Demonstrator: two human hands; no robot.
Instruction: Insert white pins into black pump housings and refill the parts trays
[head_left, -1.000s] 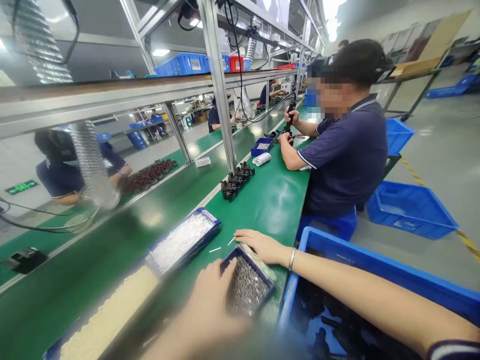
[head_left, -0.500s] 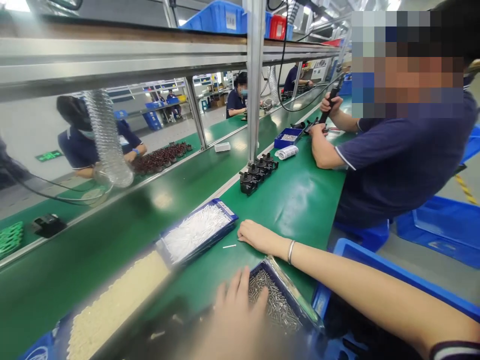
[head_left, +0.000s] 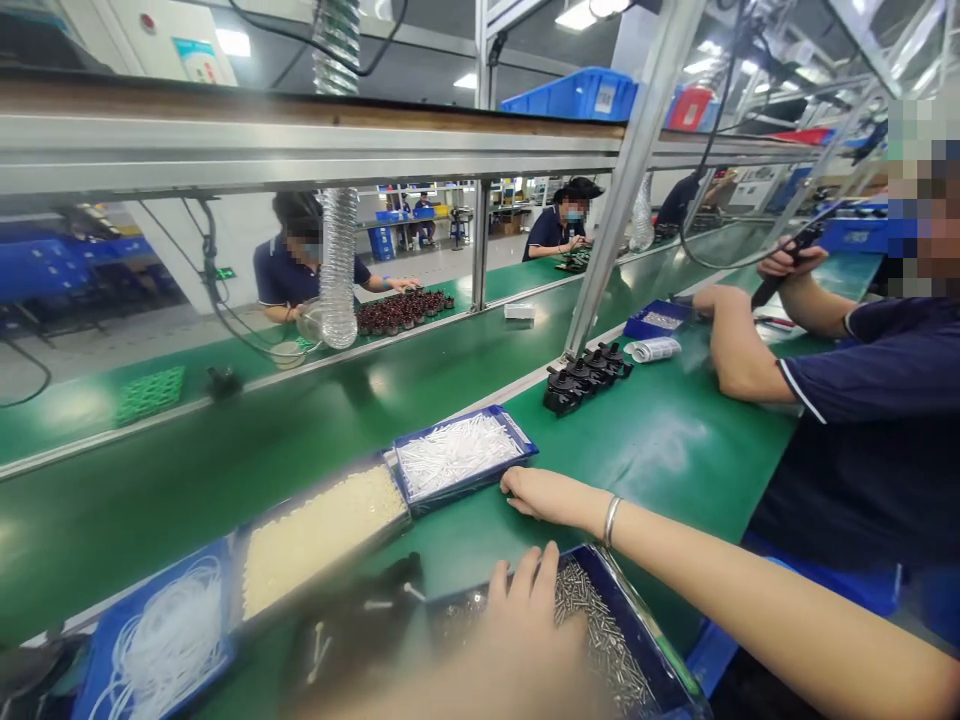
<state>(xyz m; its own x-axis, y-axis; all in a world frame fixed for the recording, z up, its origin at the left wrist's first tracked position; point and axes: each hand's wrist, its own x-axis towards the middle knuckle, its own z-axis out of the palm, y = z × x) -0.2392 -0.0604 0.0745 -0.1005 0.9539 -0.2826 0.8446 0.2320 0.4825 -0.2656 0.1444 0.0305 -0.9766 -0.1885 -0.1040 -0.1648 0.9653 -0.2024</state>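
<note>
My right hand (head_left: 553,497), with a silver bangle at the wrist, rests on the green bench by the near corner of a blue tray of white sticks (head_left: 457,452). Its fingers curl together, and whatever they pinch is hidden. Blurred in the foreground, my left hand (head_left: 517,620) has its fingers spread over the left part of a dark blue tray of small metal pins (head_left: 604,630). Nothing shows between those fingers. A few loose white pieces (head_left: 379,604) lie left of this hand on a dark, blurred area.
Left of the sticks stand a tray of cream-coloured small parts (head_left: 322,535) and a blue tray of clear tubing (head_left: 171,630). Black parts (head_left: 585,378) line the bench ahead. A co-worker (head_left: 892,360) sits at right; others work across the line. A metal post (head_left: 630,190) rises ahead.
The view has swung left, bringing the tubing tray in. The single white stick near my right hand no longer shows. My left hand remains spread over the pins.
</note>
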